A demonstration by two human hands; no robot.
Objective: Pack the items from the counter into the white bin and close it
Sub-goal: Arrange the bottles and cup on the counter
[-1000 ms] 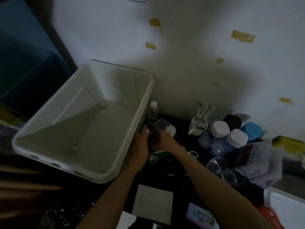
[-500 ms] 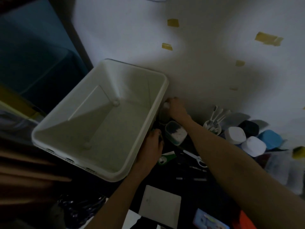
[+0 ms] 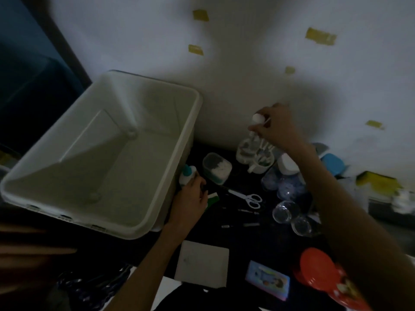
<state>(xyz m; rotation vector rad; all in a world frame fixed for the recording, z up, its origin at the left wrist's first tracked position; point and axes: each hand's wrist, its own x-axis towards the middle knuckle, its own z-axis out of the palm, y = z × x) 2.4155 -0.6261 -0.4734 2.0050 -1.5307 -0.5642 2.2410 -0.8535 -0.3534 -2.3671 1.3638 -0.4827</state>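
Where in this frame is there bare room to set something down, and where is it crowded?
The white bin is empty inside: the biggest free patch. A smaller dark strip of counter lies between the scissors and the white board. From the cup of utensils to the clear jars, it is crowded.

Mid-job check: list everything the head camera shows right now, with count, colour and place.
white bin: 1, white, left, nothing inside
clear bottle: 1, white cap, lifted by right hand
glue bottle: 1, white and teal, beside bin
clear tub: 1, right of bin
utensil cup: 1, white, by wall
scissors: 1, white, centre counter
white board: 1, front
red lid: 1, front right
left hand: holds glue bottle
right hand: grips bottle
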